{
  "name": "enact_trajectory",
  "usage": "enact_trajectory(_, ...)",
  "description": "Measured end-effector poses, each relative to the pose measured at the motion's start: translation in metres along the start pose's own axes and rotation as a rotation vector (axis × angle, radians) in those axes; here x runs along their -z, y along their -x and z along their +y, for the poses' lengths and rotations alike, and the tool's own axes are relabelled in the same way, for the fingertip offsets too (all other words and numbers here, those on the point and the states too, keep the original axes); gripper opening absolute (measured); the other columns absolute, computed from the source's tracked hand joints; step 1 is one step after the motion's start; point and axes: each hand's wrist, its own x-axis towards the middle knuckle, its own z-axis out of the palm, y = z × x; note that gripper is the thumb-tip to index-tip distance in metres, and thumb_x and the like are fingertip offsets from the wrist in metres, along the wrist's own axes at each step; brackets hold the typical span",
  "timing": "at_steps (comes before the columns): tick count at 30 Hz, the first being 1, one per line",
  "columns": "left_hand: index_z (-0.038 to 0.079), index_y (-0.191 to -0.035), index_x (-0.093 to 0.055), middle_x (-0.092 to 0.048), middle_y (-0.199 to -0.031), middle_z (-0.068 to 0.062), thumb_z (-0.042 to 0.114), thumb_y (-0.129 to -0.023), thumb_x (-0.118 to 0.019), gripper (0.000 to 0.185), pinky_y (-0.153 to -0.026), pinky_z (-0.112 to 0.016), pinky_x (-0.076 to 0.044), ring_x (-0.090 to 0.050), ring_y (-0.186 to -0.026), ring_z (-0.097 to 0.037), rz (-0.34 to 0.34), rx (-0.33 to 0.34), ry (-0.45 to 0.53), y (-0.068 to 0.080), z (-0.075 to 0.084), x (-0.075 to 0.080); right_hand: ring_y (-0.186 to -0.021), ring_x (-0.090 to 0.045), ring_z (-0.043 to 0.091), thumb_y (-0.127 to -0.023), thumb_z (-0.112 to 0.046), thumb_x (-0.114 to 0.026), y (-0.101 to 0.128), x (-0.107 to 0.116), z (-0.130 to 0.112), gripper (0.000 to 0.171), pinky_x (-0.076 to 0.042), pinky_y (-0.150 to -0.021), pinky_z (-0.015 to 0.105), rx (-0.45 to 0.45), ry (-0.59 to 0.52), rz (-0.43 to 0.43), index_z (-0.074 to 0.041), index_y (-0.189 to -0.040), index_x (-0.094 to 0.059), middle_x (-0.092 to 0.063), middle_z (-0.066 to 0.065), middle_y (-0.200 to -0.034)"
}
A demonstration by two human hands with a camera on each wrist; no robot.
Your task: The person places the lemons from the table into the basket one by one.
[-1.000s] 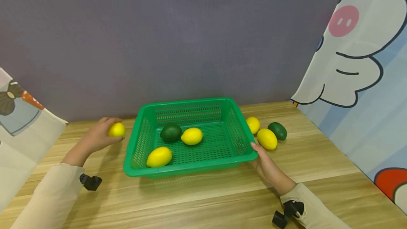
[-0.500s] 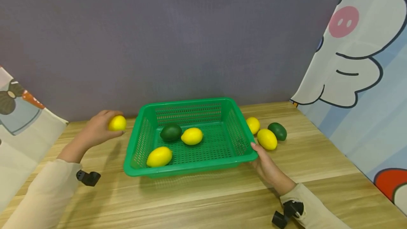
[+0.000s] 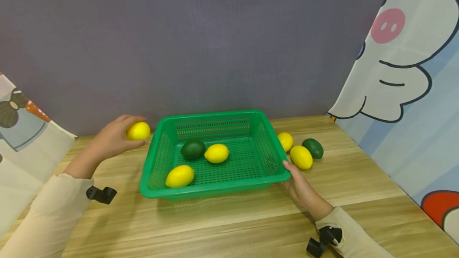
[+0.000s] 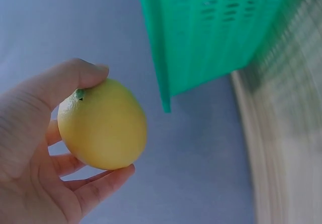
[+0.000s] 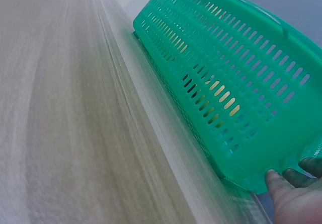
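My left hand [image 3: 114,138] holds a yellow lemon [image 3: 138,131] between thumb and fingers, raised just left of a green plastic basket [image 3: 244,158]. Close up in the left wrist view, the lemon [image 4: 108,128] shows a small green stem end, and the basket's rim [image 4: 160,78] is apart from it. At the basket's front right corner, my right hand [image 3: 303,190] grips the rim, thumb on top and the other fingers below. Inside the basket lie a dark green fruit [image 3: 193,149], one lemon [image 3: 216,153] beside it and another lemon [image 3: 180,176] near the front left.
Right of the basket, a lemon [image 3: 285,141], a second lemon [image 3: 301,157] and a dark green fruit [image 3: 313,148] lie together on the wooden table [image 3: 229,226]. A grey wall [image 3: 215,43] stands behind, and a printed curtain [image 3: 401,79] borders the right side.
My left hand has lifted the lemon off the table area and brought it slightly right, toward the basket. The right hand and the basket have stayed in place.
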Motion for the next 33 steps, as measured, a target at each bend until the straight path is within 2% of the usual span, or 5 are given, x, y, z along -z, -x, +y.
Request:
enact_trajectory(5, 0.002, -0.13, -0.05, -0.049, -0.124, -0.024, 0.025, -0.081, -0.073, 0.058, -0.074, -0.051, -0.047, -0.054, -0.099, -0.038, 0.008, -0.025, 0.014, -0.003, 0.011, 0.001, -0.1, -0.053, 0.005, -0.104, -0.028, -0.021, 0.001, 0.0, 0.0, 0.034, -0.042, -0.09, 0.021, 0.002, -0.004, 0.002, -0.013, -0.118, -0.048, -0.058, -0.007, -0.106)
enact_trajectory(13, 0.005, -0.133, -0.048, -0.047, -0.126, -0.021, 0.03, -0.083, -0.072, 0.061, -0.072, -0.046, -0.049, -0.056, -0.095, -0.033, -0.018, -0.036, 0.06, -0.007, 0.024, 0.001, -0.099, -0.053, 0.006, -0.104, -0.028, -0.021, 0.0, 0.0, 0.0, 0.034, -0.041, -0.09, 0.022, 0.024, -0.005, -0.009, -0.016, -0.119, -0.049, -0.059, -0.008, -0.106)
enact_trajectory(24, 0.006, -0.132, -0.05, -0.049, -0.126, -0.019, 0.025, -0.082, -0.073, 0.058, -0.075, -0.045, -0.049, -0.056, -0.094, -0.031, 0.0, -0.089, 0.083, -0.017, 0.036, -0.002, -0.098, -0.053, 0.005, -0.104, -0.027, -0.021, 0.001, 0.0, -0.001, 0.033, -0.042, -0.088, 0.022, 0.024, -0.004, -0.01, -0.017, -0.118, -0.049, -0.058, -0.008, -0.105)
enact_trajectory(33, 0.007, -0.134, -0.048, -0.047, -0.129, -0.017, 0.026, -0.085, -0.071, 0.058, -0.077, -0.044, -0.05, -0.056, -0.095, -0.029, -0.041, -0.105, 0.132, -0.029, 0.043, -0.007, -0.101, -0.053, 0.005, -0.104, -0.028, -0.021, 0.001, 0.0, -0.001, 0.034, -0.041, -0.091, 0.021, 0.014, 0.0, -0.006, -0.016, -0.119, -0.05, -0.058, -0.008, -0.107)
